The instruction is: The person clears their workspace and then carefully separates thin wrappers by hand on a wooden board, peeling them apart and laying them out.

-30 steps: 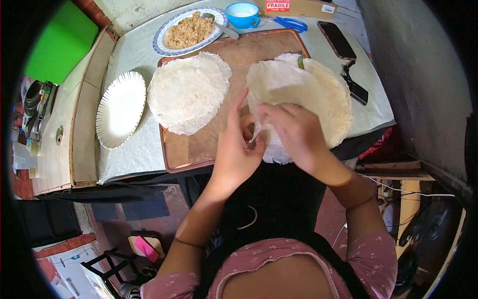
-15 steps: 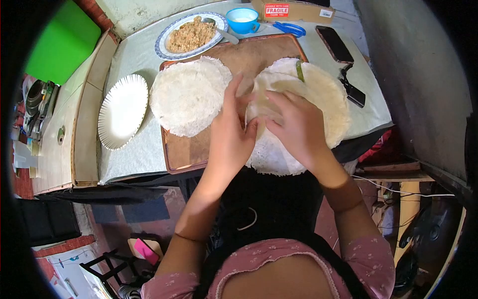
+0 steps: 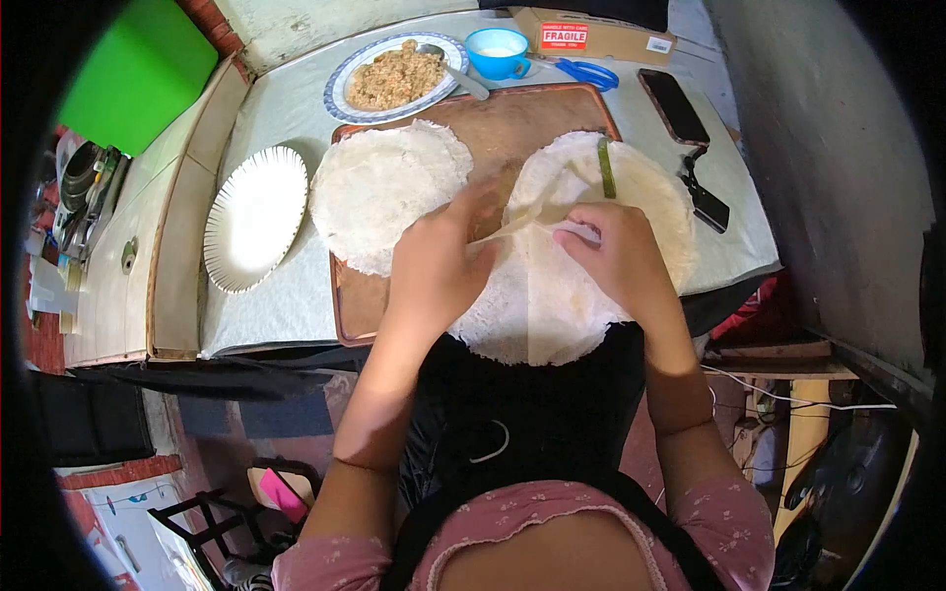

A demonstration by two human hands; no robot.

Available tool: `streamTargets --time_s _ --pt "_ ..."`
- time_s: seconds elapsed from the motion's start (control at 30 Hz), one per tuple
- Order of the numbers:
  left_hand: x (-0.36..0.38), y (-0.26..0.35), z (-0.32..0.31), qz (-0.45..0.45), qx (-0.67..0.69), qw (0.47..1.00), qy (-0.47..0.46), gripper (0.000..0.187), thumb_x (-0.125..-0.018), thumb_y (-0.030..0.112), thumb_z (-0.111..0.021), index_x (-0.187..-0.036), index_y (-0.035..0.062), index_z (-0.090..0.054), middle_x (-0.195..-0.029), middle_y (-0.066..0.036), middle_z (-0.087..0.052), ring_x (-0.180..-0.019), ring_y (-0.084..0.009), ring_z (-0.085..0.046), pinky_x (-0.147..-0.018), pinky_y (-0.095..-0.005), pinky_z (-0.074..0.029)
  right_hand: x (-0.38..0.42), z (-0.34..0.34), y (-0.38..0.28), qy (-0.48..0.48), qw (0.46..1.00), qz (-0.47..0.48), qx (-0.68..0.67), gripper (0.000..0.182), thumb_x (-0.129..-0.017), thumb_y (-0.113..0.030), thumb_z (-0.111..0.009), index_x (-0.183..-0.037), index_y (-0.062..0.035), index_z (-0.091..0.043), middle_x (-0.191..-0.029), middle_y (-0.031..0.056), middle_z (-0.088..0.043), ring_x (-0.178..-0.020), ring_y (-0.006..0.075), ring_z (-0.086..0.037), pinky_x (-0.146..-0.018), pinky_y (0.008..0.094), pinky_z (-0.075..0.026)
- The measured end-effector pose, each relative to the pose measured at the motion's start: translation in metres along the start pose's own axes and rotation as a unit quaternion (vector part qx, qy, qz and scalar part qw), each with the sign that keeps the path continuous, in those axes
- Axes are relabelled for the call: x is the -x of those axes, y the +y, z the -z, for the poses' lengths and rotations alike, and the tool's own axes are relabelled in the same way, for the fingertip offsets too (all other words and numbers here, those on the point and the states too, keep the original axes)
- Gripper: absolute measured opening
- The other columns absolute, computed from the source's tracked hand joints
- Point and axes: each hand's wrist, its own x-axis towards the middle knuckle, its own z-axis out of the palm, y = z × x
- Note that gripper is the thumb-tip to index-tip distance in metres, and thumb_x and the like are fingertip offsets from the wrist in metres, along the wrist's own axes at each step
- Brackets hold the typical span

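A thin round wrapper (image 3: 537, 305) like a spring roll skin is stretched between my hands, its lower part hanging past the table's front edge. My left hand (image 3: 443, 261) pinches its left edge, the fingertips partly blurred. On the other side, my right hand (image 3: 613, 251) grips the upper right edge between thumb and fingers. Beneath and behind it lie more pale wrappers (image 3: 655, 202), bearing a narrow green strip (image 3: 606, 167) that looks like pepper. Left of my hands, another stack of round wrappers (image 3: 379, 192) rests on the brown wooden board (image 3: 512, 118).
At the back stand a plate (image 3: 340, 108) of crumbly filling with a spoon (image 3: 465, 83), a blue cup (image 3: 500, 67), blue scissors (image 3: 588, 73) and a cardboard box (image 3: 631, 41). A white fluted paper plate (image 3: 256, 222) is at left. A phone (image 3: 673, 106) lies at right.
My hands have moved apart, drawing the wrapper out between them and down over the front edge. More of the green strip shows now. The whole view has shifted slightly.
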Motion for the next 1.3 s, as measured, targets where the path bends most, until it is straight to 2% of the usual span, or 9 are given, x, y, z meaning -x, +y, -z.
streamTargets --time_s 0.27,0.37,0.4,0.5,0.57,0.67,0.8,1.0,1.3 --pt "-0.022 0.015 -0.002 -0.054 -0.084 0.994 -0.033 0.026 -0.083 0.010 -0.072 -0.107 0.0003 -0.070 -0.085 -0.018 -0.072 -0.079 -0.0290 -0.072 -0.070 -0.0363 -0.054 -0.021 -0.005 -0.022 0.004 1.000 0.019 0.001 0.021 -0.081 -0.021 -0.072 -0.087 -0.0012 -0.067 -0.079 0.0172 -0.066 -0.078 0.0358 -0.065 -0.070 0.0429 -0.050" --pt "-0.019 -0.004 -0.003 -0.075 0.090 0.993 0.003 0.018 -0.083 0.012 -0.069 -0.098 0.0005 -0.070 -0.077 -0.022 -0.067 -0.072 -0.0394 -0.066 -0.066 -0.0439 -0.051 -0.024 -0.004 -0.011 0.012 0.997 0.058 -0.050 0.023 -0.083 -0.023 -0.073 -0.085 0.0000 -0.068 -0.073 0.0181 -0.065 -0.071 0.0351 -0.065 -0.066 0.0427 -0.049" --pt "-0.017 -0.010 0.001 -0.047 0.058 0.997 0.008 0.021 -0.085 0.012 -0.069 -0.101 -0.0012 -0.069 -0.077 -0.021 -0.068 -0.071 -0.0322 -0.066 -0.065 -0.0406 -0.051 -0.024 -0.002 -0.004 0.019 0.994 0.075 -0.082 0.024 -0.083 -0.023 -0.073 -0.085 0.0004 -0.068 -0.071 0.0184 -0.064 -0.069 0.0347 -0.064 -0.065 0.0425 -0.049" --pt "-0.012 -0.047 0.020 0.045 -0.022 0.999 0.016 0.028 -0.088 0.011 -0.069 -0.110 -0.0062 -0.066 -0.076 -0.013 -0.068 -0.067 -0.0143 -0.061 -0.064 -0.0316 -0.049 -0.016 0.022 0.014 0.074 0.994 -0.064 -0.054 0.025 -0.084 -0.024 -0.073 -0.084 0.0013 -0.069 -0.068 0.0184 -0.062 -0.061 0.0295 -0.061 -0.060 0.0389 -0.046" --pt "-0.007 -0.052 0.028 0.061 0.044 0.997 0.006 0.029 -0.089 0.010 -0.068 -0.113 -0.0064 -0.065 -0.077 -0.010 -0.069 -0.069 -0.0121 -0.060 -0.063 -0.0305 -0.049 -0.009 0.020 0.029 0.093 0.987 -0.088 -0.098 0.025 -0.084 -0.024 -0.074 -0.087 0.0011 -0.070 -0.065 0.0169 -0.060 -0.057 0.0233 -0.058 -0.057 0.0362 -0.044" --pt "-0.005 -0.048 0.024 0.054 0.074 0.995 0.048 0.031 -0.086 0.010 -0.069 -0.113 -0.0056 -0.065 -0.081 -0.025 -0.068 -0.068 -0.0241 -0.066 -0.067 -0.0341 -0.050 -0.001 0.016 0.041 0.118 0.974 -0.134 -0.137 0.024 -0.085 -0.021 -0.074 -0.089 0.0017 -0.071 -0.064 0.0114 -0.061 -0.056 0.0134 -0.055 -0.055 0.0311 -0.043" --pt "0.001 -0.048 0.025 0.082 0.096 0.989 0.080 0.030 -0.088 0.008 -0.068 -0.114 -0.0068 -0.065 -0.086 -0.021 -0.071 -0.072 -0.0168 -0.065 -0.070 -0.0318 -0.051 0.013 0.020 0.057 0.156 0.917 -0.166 -0.328 0.021 -0.087 -0.017 -0.074 -0.091 0.0029 -0.072 -0.072 0.0022 -0.068 -0.060 0.0062 -0.056 -0.055 0.0248 -0.044" --pt "0.010 -0.069 0.022 0.069 0.157 0.982 0.075 0.028 -0.090 0.008 -0.068 -0.114 -0.0061 -0.066 -0.086 -0.013 -0.073 -0.075 -0.0098 -0.061 -0.068 -0.0290 -0.050 0.032 0.041 0.079 0.134 0.904 -0.186 -0.361 0.021 -0.088 -0.017 -0.075 -0.095 0.0023 -0.072 -0.080 0.0018 -0.070 -0.065 0.0056 -0.059 -0.059 0.0223 -0.046" --pt "0.020 -0.089 0.034 0.123 0.119 0.979 0.110 0.027 -0.093 0.014 -0.068 -0.109 -0.0084 -0.065 -0.077 -0.007 -0.067 -0.068 -0.0065 -0.054 -0.062 -0.0240 -0.046 0.056 0.090 0.126 0.225 0.928 -0.209 -0.210 0.025 -0.090 -0.022 -0.074 -0.092 0.0023 -0.072 -0.081 -0.0005 -0.068 -0.070 0.0058 -0.054 -0.065 0.0226 -0.044"
